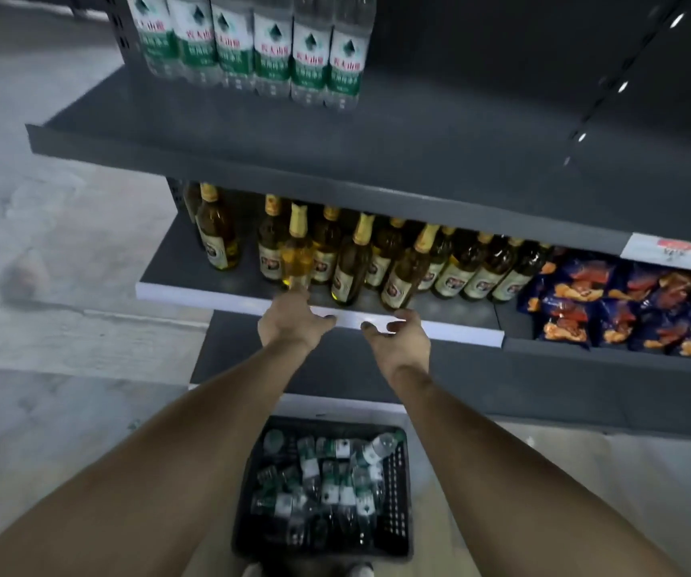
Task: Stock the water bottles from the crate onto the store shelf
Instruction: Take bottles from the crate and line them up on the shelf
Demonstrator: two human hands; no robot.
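A black plastic crate (397, 497) stands on the floor at my feet, holding several water bottles (327, 476) with green and white labels, lying jumbled. Several more of the same water bottles (252, 47) stand in a row at the back left of the dark grey upper shelf (439, 135). Both my arms reach forward above the crate. My left hand (291, 322) is at the front edge of the middle shelf, its fingertips close to the base of an amber bottle; contact is unclear. My right hand (398, 339) hovers beside it with loosely curled fingers and holds nothing.
Several amber glass bottles (352, 260) with gold foil necks stand on the middle shelf (210, 295). Blue and orange snack bags (627, 306) fill the section to the right. A price label (675, 249) hangs on the upper shelf's edge. Concrete floor (44, 285) lies to the left.
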